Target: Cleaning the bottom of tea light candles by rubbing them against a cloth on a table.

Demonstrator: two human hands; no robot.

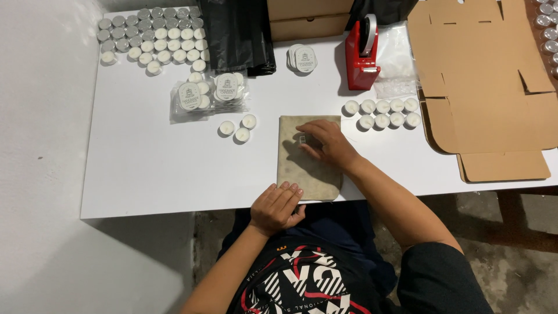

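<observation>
Two clear bags (207, 94) of tealights; right hand (325, 142) grip around one tealight (303, 140), left hand (278, 207) loose, empty.

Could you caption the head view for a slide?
Right hand presses a tealight on a beige cloth.

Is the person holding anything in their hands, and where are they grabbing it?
The right hand pinches a small tealight candle by its sides, on the tan cloth. The left hand holds nothing; it rests at the white table edge.
</observation>
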